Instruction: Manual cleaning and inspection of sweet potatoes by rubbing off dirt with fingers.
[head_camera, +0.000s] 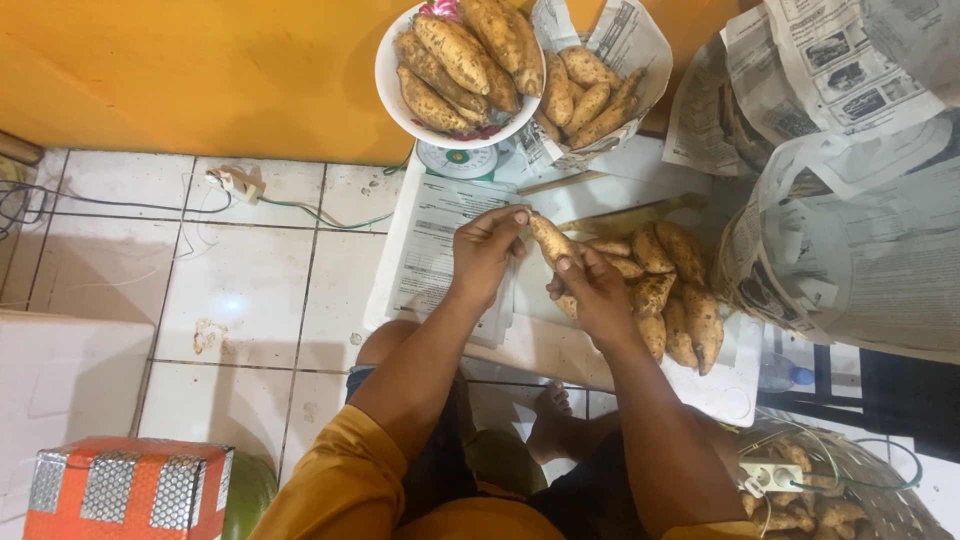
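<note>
Both my hands hold one brown sweet potato (549, 238) above the floor. My left hand (484, 252) pinches its upper end with thumb and fingers. My right hand (592, 290) grips its lower end. Just right of my hands lies a pile of several sweet potatoes (672, 290) on white paper (440, 225). A white bowl (392, 92) heaped with sweet potatoes sits on a small kitchen scale (458, 160) further ahead.
Sweet potatoes in newspaper (590, 95) lie beside the bowl. Large newspaper-wrapped bundles (850, 230) fill the right side. A woven basket (880, 500) with roots and a power strip sits at lower right. An orange box (130, 490) is at lower left; cables (240, 185) cross the tiled floor.
</note>
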